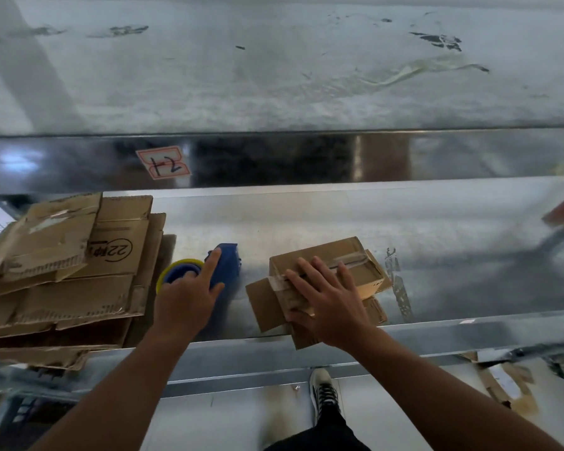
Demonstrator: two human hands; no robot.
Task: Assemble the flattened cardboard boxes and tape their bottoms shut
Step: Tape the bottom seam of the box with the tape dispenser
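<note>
The step in hand looks like taping the bottom of 1 small box, which sits at the lower centre-right of the frame on the metal table. Its upward face shows closed flaps, and a shiny strip of tape seems to cross it. Loose flaps stick out at its lower left, toward the table's near edge.

The right hand lies flat on the box with its fingers spread wide, pressing the flaps down. The left hand, just left of centre, grips a blue tape dispenser. Its forefinger lies straight along the blue body, and the yellow-rimmed roll shows beside it. The dispenser stands apart from the box, with bare table between them.

At the left edge lies a stack of flattened boxes, not yet assembled.

The next move probably calls for bringing the dispenser across to the box's seam while the right hand keeps the flaps shut. Whether the seam needs another strip cannot be told, since the hand hides part of it.
</note>
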